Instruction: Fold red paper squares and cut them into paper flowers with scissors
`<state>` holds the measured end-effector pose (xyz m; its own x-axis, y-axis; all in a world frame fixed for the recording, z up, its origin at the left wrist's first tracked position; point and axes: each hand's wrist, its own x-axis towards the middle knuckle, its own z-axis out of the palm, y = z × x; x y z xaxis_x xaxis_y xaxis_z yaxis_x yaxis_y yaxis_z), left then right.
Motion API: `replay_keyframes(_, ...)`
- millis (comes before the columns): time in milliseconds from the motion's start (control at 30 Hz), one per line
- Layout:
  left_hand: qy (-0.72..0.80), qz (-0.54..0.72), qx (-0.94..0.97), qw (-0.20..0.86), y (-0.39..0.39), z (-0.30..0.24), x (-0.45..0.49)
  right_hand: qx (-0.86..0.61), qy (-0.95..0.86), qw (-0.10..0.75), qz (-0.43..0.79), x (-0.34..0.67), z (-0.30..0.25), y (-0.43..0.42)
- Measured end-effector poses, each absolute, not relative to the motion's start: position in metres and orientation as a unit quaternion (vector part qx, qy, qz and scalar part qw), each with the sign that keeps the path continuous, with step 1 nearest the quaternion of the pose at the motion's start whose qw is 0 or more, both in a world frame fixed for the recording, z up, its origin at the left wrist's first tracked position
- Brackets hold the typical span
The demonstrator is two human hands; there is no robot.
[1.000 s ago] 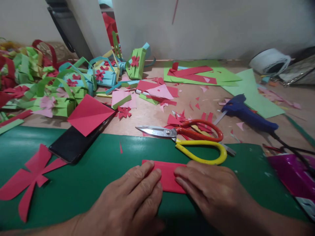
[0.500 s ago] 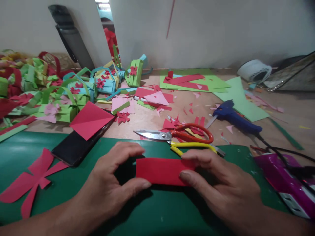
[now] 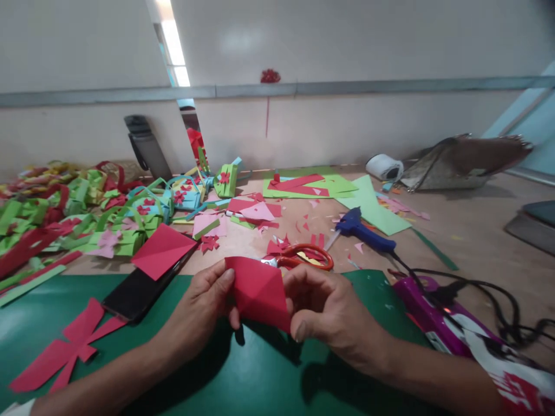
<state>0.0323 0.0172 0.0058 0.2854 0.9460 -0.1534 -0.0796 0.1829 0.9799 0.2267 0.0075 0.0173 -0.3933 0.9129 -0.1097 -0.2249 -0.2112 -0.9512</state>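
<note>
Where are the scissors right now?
The scissors lie on the table just behind the folded red paper held in both hands, at the green mat's far edge, left of the blue glue gun.

Viewpoint: we are looking from one camera worn on the person's head, forward and down over the green mat [image 3: 108, 358].
Facing: we are facing the pale wall [image 3: 347, 127] across the table [image 3: 468, 242].
Nearness: we are sitting close over the left hand [image 3: 197, 315] and right hand [image 3: 333, 315], which are filling the lower middle.
Reach: we are taking in the table's far edge.
Shared view: we are working from a single view.
</note>
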Motion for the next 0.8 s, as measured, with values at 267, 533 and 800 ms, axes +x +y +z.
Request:
replay_keyframes(267,0.389,0.425,0.475,0.666,0.02,0.007,0.051,-0.36,-0.5,0.422,0.665,0.23,0.023,0.01)
replay_keyframes(533,0.425,0.443,0.443,0.654,0.021,0.017,0.068,-0.33,-0.525,0.399,0.675,0.231,0.021,0.008)
replay_keyframes(800,0.44,0.437,0.49,0.613,0.024,0.022,0.079,-0.273,-0.55,0.406,0.676,0.232,0.029,0.003)
